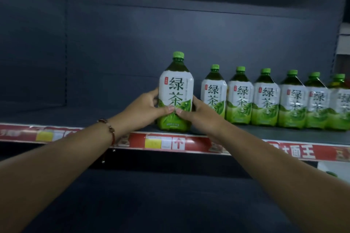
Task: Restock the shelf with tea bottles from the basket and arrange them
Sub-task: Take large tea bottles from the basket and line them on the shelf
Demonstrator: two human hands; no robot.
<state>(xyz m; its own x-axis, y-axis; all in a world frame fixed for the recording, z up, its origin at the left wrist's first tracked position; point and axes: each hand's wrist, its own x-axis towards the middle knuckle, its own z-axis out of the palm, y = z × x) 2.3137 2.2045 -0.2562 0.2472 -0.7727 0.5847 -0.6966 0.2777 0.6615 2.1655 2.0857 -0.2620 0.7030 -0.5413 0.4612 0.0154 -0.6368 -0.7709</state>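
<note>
Green-capped plastic tea bottle [176,92], white-green label, upright on dark shelf [284,134]; left hand [145,108], right hand [197,114] grip its sides.

Dim, soft-focus shelf view.
Light falls brightest at centre; corners darken, edges bend, bottles [310,100] toward 3 o'clock blur.

Both arms reach forward, left hand [145,108] and right hand [197,114] curled inward, thumbs nearly touching.
</note>
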